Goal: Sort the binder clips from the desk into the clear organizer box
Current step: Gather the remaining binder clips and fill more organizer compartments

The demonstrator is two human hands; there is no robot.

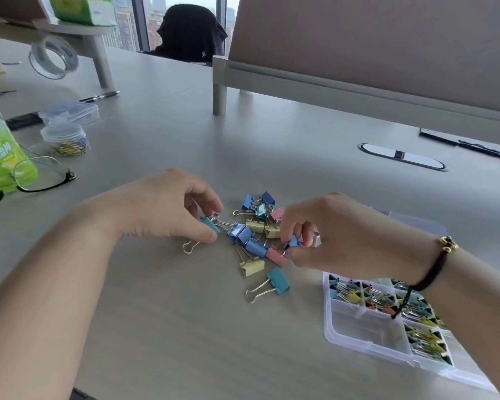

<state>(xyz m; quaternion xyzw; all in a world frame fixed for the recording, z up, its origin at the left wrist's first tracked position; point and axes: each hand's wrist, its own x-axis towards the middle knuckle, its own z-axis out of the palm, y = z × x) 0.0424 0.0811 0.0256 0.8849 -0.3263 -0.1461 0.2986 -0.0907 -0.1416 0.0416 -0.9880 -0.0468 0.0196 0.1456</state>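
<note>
Nearest the camera, two bare forearms are stretched out over the desk (162, 327), both reaching toward a loose heap of binder clips (254, 235) lying in the middle of the view.

On the left, the left hand (168, 209) is seen with its fingers (211, 204) curled down onto a teal clip (211, 224) at the left edge of the heap; the clip appears to be pinched between thumb and fingertips, a wire handle sticking out beneath.

Across the heap, blue, yellow, pink and teal clips are tangled together, silver handles pointing every way; one teal clip (277, 281) lies apart on the near side. More than a dozen can be counted on the desk.

On the right, the right hand (329, 235) is held with its fingers bent tightly round a small blue clip (293, 241), gripped at the heap's right edge.

Near and to the right, the clear organizer box (355, 333) lies open, partly hidden by the right wrist. Its far and right compartments are packed with small clips of mixed colours, while one large near-left compartment looks unfilled.

The sorting is judged to be partly done: the smaller clips seem stowed, and the heap of larger ones remains to be moved.
</note>
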